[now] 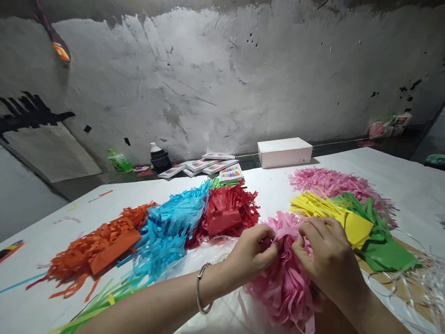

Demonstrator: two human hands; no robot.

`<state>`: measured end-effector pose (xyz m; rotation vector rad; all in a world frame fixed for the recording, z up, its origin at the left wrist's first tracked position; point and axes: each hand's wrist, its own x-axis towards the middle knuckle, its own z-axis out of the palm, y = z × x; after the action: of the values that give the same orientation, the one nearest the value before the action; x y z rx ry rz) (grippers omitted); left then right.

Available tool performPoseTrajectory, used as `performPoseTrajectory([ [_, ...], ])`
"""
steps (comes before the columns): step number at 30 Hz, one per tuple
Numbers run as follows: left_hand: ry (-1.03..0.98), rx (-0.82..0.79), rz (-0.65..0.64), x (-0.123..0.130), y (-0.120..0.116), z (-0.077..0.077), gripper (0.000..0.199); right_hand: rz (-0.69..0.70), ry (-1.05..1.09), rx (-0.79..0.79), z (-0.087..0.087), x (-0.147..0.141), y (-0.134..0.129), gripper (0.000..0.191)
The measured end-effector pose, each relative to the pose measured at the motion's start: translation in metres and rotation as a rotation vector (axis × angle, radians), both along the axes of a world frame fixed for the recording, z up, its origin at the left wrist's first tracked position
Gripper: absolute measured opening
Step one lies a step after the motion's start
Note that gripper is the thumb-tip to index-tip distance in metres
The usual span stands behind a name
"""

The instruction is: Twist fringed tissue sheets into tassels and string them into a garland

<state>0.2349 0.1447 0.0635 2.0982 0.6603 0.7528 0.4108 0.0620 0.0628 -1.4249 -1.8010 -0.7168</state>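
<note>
A bunch of pink fringed tissue paper [290,283] hangs near the table's front edge, its cut strips fanning downward. My left hand [257,246], with a silver bangle on the wrist, pinches its upper left part between thumb and fingers. From the other side my right hand [321,250] grips the same bunch, fingers curled and the thumb partly out of sight. Just beyond my right hand lie yellow fringed paper [347,220] and green fringed paper [378,241]. Red fringed paper [225,208] is piled beyond my left hand.
Blue fringed paper [174,222] and orange fringed paper [100,246] lie left, a pink pile [333,183] at back right. A white box [285,153] and several flat printed packs [212,164] stand by the wall. Tangled white string [413,278] lies at right, clear plastic [201,260] in front.
</note>
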Motion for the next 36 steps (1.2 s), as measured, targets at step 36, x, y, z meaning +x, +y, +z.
performPoseTrajectory([
  [36, -0.073, -0.107, 0.050, -0.002, 0.002, -0.002, 0.018, 0.290, 0.615, -0.520, 0.001, 0.001, 0.002, 0.016],
])
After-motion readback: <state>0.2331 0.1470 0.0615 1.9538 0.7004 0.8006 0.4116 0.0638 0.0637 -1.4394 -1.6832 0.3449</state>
